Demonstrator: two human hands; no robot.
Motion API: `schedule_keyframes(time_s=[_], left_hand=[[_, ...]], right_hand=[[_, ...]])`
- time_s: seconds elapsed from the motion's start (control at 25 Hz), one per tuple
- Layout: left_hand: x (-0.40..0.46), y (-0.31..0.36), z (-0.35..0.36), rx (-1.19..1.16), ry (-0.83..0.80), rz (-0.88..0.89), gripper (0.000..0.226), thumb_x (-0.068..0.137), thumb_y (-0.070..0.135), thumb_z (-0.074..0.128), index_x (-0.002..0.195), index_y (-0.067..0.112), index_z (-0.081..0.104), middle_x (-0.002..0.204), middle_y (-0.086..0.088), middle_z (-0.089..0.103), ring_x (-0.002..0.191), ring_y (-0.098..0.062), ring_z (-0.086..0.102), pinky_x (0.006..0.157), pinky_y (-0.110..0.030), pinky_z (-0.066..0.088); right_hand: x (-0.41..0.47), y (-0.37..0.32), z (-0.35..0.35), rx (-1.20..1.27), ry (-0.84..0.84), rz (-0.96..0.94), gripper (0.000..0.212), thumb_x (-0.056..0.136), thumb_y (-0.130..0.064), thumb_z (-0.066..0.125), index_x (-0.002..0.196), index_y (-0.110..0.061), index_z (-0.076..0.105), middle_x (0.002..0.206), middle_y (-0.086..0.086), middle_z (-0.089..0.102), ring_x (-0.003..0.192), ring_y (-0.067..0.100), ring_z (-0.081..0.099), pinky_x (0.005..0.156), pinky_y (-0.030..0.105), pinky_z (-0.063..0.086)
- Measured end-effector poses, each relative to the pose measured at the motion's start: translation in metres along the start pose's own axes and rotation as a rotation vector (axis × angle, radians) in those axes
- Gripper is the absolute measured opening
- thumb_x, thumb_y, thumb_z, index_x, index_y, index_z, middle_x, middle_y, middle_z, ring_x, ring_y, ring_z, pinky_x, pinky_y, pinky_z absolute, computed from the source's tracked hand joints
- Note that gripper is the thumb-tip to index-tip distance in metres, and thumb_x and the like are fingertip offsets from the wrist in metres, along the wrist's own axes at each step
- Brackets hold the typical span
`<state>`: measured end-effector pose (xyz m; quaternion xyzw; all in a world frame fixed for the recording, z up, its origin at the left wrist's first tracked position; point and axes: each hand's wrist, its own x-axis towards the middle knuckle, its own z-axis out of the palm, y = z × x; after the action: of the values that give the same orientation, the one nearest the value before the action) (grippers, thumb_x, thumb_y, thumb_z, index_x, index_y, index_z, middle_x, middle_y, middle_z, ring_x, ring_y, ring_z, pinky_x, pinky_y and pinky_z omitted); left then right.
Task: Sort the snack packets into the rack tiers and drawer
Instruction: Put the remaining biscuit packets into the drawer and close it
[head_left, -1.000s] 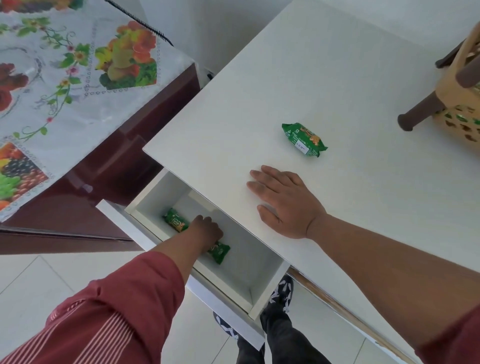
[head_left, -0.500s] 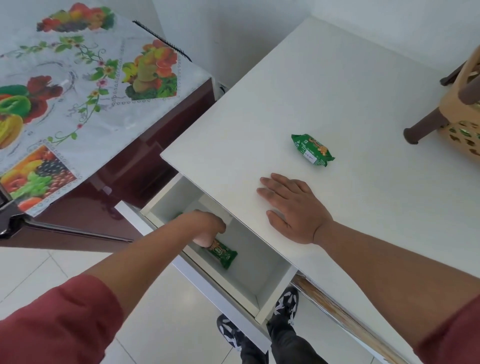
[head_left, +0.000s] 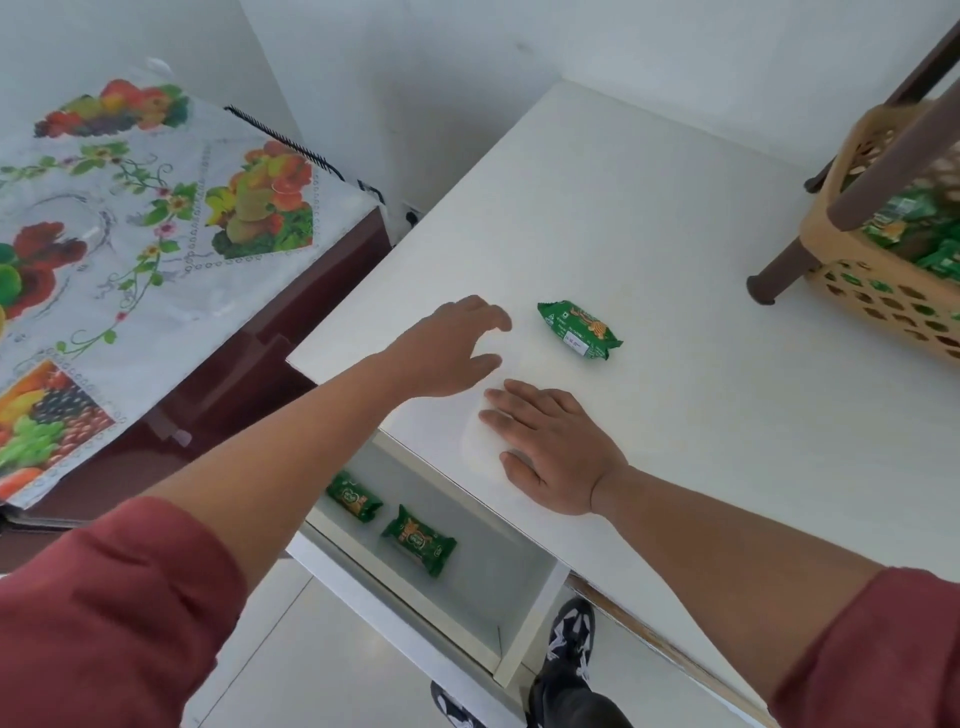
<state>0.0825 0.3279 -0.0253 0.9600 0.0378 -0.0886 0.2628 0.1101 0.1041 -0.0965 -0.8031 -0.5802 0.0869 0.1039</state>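
Head view: green packet (head_left: 580, 331) flat on table (head_left: 675, 208); both hands spread, empty.

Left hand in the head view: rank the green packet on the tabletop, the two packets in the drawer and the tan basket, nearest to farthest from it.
From the left hand:
1. Green packet on the tabletop, just right of its fingers.
2. Two packets in the drawer, below the table edge; these two are too close to call.
3. Tan basket, far right, holding more green packets.
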Motion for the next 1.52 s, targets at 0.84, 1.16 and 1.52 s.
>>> schedule_keyframes(time_s=[0.84,1.16,1.52], left_hand=[[0.001,-0.041,0.006,0.161,-0.024,-0.119,0.04,0.087,0.022,0.07,0.121,0.031,0.05,0.113,0.006,0.06,0.101,-0.023,0.058,0.084,-0.036,0.034],[-0.109,-0.066,-0.015,-0.049,-0.403,-0.328,0.05,0.069,0.03,0.082,0.11,0.045,0.057,0.101,0.022,0.061,0.086,-0.001,0.06,0.067,-0.024,0.047],[-0.101,-0.013,0.159,0.354,-0.783,-0.051,0.042,0.087,0.01,0.06,0.125,0.026,0.057,0.104,0.002,0.059,0.094,-0.024,0.054,0.083,-0.039,0.036]], right_hand=[[-0.001,0.006,0.005,0.003,0.014,0.002,0.052,0.099,-0.038,0.043,0.147,-0.02,0.049,0.162,0.0,0.039,0.152,0.025,0.027,0.117,0.042,0.025],[0.001,0.003,0.005,-0.008,-0.007,0.02,0.056,0.098,-0.04,0.037,0.149,-0.02,0.049,0.163,-0.001,0.038,0.152,0.025,0.03,0.116,0.045,0.028],[0.001,0.002,0.005,-0.013,-0.008,0.015,0.056,0.098,-0.04,0.037,0.149,-0.019,0.049,0.163,0.0,0.038,0.152,0.025,0.029,0.115,0.045,0.028]])
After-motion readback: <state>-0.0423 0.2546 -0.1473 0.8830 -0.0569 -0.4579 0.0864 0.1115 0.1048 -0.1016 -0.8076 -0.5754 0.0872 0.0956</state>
